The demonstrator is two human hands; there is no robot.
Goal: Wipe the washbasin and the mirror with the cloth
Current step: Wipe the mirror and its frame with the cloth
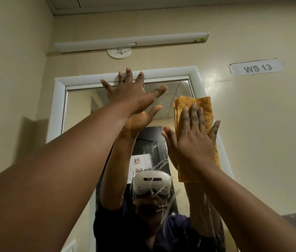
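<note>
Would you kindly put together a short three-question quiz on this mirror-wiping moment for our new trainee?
1. True or false: the right hand presses the orange cloth flat against the mirror.
2. Where do the left hand's fingertips rest? A) the mirror's white frame B) the light fitting C) the cloth
3. What is written on the wall label?

Key: 1 true; 2 A; 3 WS 13.

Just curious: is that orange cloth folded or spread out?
Folded: the cloth shows layered edges at its upper left corner, under the flat right hand.
</note>
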